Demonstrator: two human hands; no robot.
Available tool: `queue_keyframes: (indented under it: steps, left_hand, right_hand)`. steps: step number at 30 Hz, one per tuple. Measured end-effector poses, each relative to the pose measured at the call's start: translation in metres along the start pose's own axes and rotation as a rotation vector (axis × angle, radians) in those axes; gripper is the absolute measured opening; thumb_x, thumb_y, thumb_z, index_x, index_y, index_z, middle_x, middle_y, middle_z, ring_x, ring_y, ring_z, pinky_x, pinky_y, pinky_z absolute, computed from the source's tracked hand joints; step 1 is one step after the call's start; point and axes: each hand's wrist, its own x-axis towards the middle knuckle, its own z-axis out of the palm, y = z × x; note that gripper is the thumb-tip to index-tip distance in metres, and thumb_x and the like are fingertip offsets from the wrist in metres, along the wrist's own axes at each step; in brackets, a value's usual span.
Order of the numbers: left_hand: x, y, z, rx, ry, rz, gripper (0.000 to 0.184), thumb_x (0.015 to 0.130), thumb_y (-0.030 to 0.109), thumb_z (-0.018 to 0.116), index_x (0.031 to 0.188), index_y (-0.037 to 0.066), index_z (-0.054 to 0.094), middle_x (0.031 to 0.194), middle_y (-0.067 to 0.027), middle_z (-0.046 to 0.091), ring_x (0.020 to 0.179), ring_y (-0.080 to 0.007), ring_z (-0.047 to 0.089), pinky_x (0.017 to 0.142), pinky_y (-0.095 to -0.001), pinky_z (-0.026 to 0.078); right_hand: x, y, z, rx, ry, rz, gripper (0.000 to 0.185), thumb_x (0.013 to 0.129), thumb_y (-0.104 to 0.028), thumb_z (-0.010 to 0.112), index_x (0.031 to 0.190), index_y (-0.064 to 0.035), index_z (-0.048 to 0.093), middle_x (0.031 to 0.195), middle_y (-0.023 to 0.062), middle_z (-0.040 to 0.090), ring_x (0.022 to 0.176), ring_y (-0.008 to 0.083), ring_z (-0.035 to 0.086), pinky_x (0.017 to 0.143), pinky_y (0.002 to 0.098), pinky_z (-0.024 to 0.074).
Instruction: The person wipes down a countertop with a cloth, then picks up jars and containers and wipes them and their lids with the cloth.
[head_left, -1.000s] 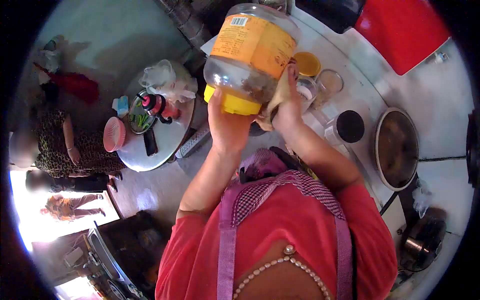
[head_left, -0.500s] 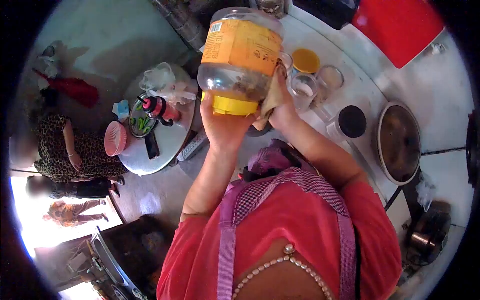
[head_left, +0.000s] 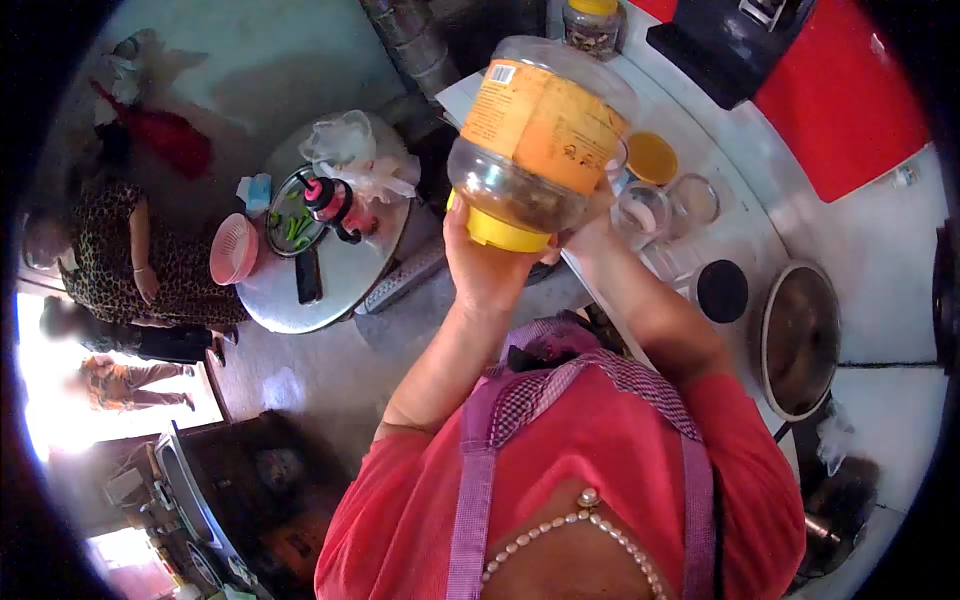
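A large clear plastic jar (head_left: 545,120) with an orange label and dark bits inside is held tilted, its yellow lid (head_left: 500,230) pointing down. My left hand (head_left: 485,265) is closed round the lid from below, the thumb up its left side. On the jar's right side, my right hand (head_left: 592,222) presses against the lower wall with the tan cloth. Most of that hand's fingers and nearly all of the cloth are hidden by the jar.
On the white counter (head_left: 735,170) are a yellow lid (head_left: 652,158), clear containers (head_left: 693,200), a black-lidded jar (head_left: 722,290) and a large round basin (head_left: 800,340). A round table (head_left: 350,275) holds a plate of green vegetables, a bottle and a phone. People stand at left.
The jar and both hands have shifted right and slightly down, and the jar is tilted more. My right hand has slid behind the jar's edge, covering the cloth that showed earlier.
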Motion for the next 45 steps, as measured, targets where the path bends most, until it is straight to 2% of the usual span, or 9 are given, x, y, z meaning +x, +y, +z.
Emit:
queue_keyframes:
  steps: [7, 8, 12, 23, 24, 28, 38, 42, 45]
  left_hand:
    - [0.012, 0.022, 0.023, 0.158, 0.18, 0.354, 0.061, 0.086, 0.046, 0.049, 0.134, 0.012, 0.036, 0.131, -0.0098, 0.045, 0.121, -0.029, 0.043, 0.102, -0.0466, 0.034]
    - [0.012, 0.02, 0.022, 0.179, 0.209, 0.396, 0.057, 0.088, 0.041, 0.049, 0.134, 0.01, 0.036, 0.13, -0.0104, 0.046, 0.121, -0.0288, 0.044, 0.103, -0.0457, 0.034]
    - [0.012, 0.006, 0.02, 0.328, 0.338, 0.487, 0.056, 0.088, 0.04, 0.048, 0.134, 0.01, 0.035, 0.129, -0.0106, 0.046, 0.121, -0.0288, 0.044, 0.102, -0.0456, 0.036]
    - [-0.038, -0.028, 0.025, 0.409, 0.346, 0.487, 0.065, 0.079, 0.026, 0.061, 0.135, 0.016, 0.029, 0.128, -0.0083, 0.042, 0.119, -0.0275, 0.044, 0.099, -0.0468, 0.038]
    - [-0.046, -0.028, 0.027, 0.409, 0.34, 0.468, 0.07, 0.077, 0.023, 0.063, 0.135, 0.019, 0.025, 0.129, -0.0075, 0.039, 0.12, -0.0268, 0.042, 0.099, -0.0466, 0.037]
    - [-0.076, -0.029, 0.028, 0.536, 0.42, 0.439, 0.071, 0.076, 0.024, 0.063, 0.136, 0.014, 0.027, 0.128, -0.009, 0.043, 0.119, -0.0278, 0.045, 0.099, -0.0454, 0.038]
    - [-0.149, 0.011, 0.014, 0.493, 0.392, 0.272, 0.093, 0.065, 0.03, 0.073, 0.142, 0.013, 0.022, 0.132, -0.0101, 0.042, 0.12, -0.0272, 0.045, 0.097, -0.0417, 0.041]
    - [-0.161, 0.016, 0.011, 0.52, 0.383, 0.353, 0.103, 0.061, 0.025, 0.076, 0.144, 0.019, 0.016, 0.136, -0.0104, 0.037, 0.123, -0.029, 0.042, 0.1, -0.0435, 0.039]
    - [-0.159, 0.013, 0.028, 0.57, 0.34, 0.437, 0.109, 0.058, 0.022, 0.079, 0.144, 0.02, 0.013, 0.137, -0.0105, 0.036, 0.124, -0.0303, 0.041, 0.102, -0.0452, 0.037]
  right_hand:
    - [-0.026, 0.015, 0.066, -0.284, 0.369, 0.026, 0.049, 0.096, -0.036, 0.043, 0.138, -0.015, 0.033, 0.133, 0.005, 0.046, 0.122, 0.023, 0.044, 0.103, 0.0389, 0.0356]
    - [-0.028, 0.013, 0.064, -0.221, 0.224, 0.042, 0.064, 0.094, -0.031, 0.051, 0.144, -0.0195, 0.012, 0.137, 0.0039, 0.034, 0.128, 0.0212, 0.034, 0.104, 0.0381, 0.0335]
    - [-0.033, 0.002, 0.086, -0.495, 0.147, -0.078, 0.071, 0.095, -0.029, 0.049, 0.146, -0.0165, 0.0, 0.142, 0.0056, 0.025, 0.131, 0.0201, 0.028, 0.107, 0.0359, 0.0292]
    - [-0.013, -0.07, 0.073, -0.875, 0.145, -0.33, 0.059, 0.096, -0.02, 0.047, 0.144, -0.0097, 0.014, 0.137, 0.0102, 0.034, 0.123, 0.0187, 0.037, 0.103, 0.0303, 0.0323]
    - [-0.01, -0.076, 0.067, -0.936, 0.135, -0.385, 0.051, 0.096, -0.022, 0.05, 0.139, -0.0075, 0.027, 0.132, 0.0082, 0.041, 0.118, 0.0164, 0.041, 0.099, 0.0286, 0.0349]
    - [-0.017, -0.093, 0.069, -1.058, 0.073, -0.221, 0.043, 0.094, -0.027, 0.054, 0.13, -0.0061, 0.045, 0.119, 0.0038, 0.052, 0.109, 0.0122, 0.048, 0.095, 0.0257, 0.0379]
    - [-0.026, -0.086, 0.097, -0.9, -0.248, 0.579, 0.063, 0.092, -0.049, 0.048, 0.137, -0.0069, 0.035, 0.123, 0.0022, 0.05, 0.111, 0.0101, 0.047, 0.095, 0.0242, 0.0388]
    - [-0.019, -0.049, 0.059, -0.902, -0.415, 0.356, 0.067, 0.093, -0.042, 0.049, 0.144, -0.0064, 0.021, 0.14, 0.0061, 0.036, 0.127, 0.0159, 0.037, 0.107, 0.0298, 0.0278]
    - [-0.017, -0.034, 0.054, -1.123, -0.482, 0.372, 0.07, 0.093, -0.037, 0.047, 0.145, -0.0038, 0.013, 0.15, 0.0136, 0.011, 0.14, 0.023, 0.009, 0.113, 0.0323, 0.0103]
